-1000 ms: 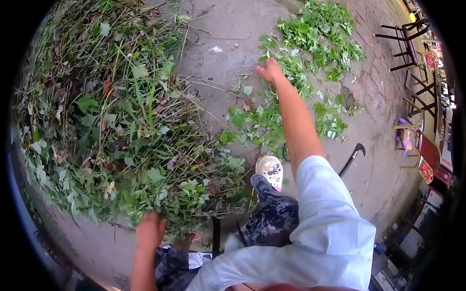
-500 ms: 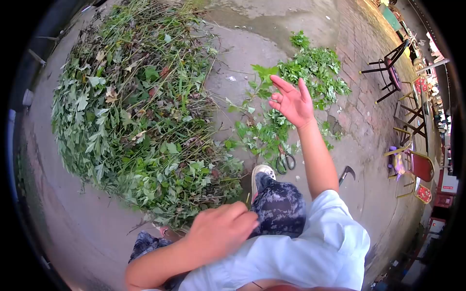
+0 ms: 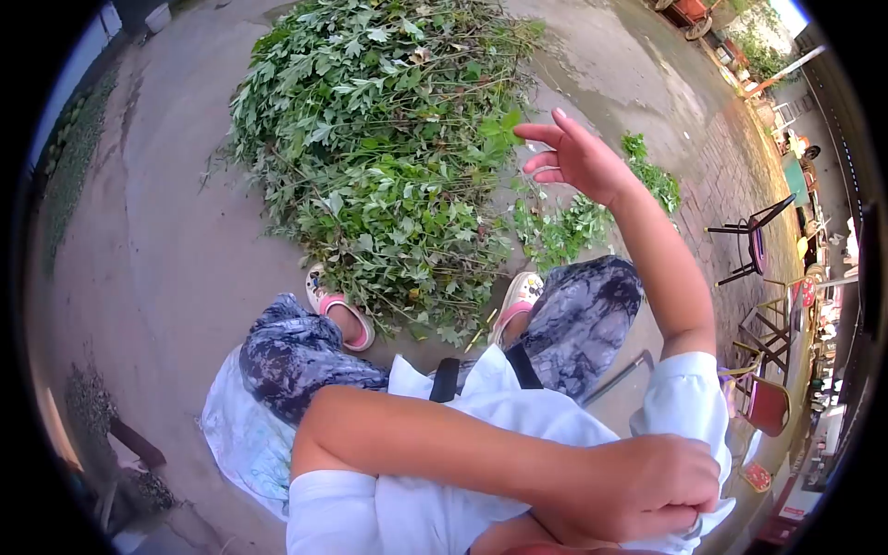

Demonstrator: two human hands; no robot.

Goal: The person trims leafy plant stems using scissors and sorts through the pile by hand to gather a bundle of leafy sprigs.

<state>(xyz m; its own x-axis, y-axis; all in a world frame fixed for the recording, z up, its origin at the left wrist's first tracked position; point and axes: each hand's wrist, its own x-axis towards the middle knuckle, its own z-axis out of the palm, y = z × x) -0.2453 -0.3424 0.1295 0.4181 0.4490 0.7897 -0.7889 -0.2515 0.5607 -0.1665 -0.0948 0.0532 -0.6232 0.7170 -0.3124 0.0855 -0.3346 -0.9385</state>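
My right hand (image 3: 587,162) is raised with its fingers spread. A bright green leaf (image 3: 499,129) shows just beyond its fingertips; contact between them is unclear. Below and left of that hand lies a large heap of cut leafy stems (image 3: 370,157), with a smaller green pile (image 3: 564,231) to its right. My left arm crosses my chest, and my left hand (image 3: 671,486) is closed on the white shirt (image 3: 689,393) near the right sleeve. Its fingertips are partly hidden.
My feet, in white and pink clogs (image 3: 523,294), stand either side of the heap's near end. A sickle (image 3: 620,377) lies beside my right knee. Chairs (image 3: 768,405) line the right side. A pale cloth (image 3: 236,435) is at my left.
My left hand has moved from above my lap to the shirt at the right. My right hand remains raised and spread. The view has shifted, and the scissors are no longer visible.
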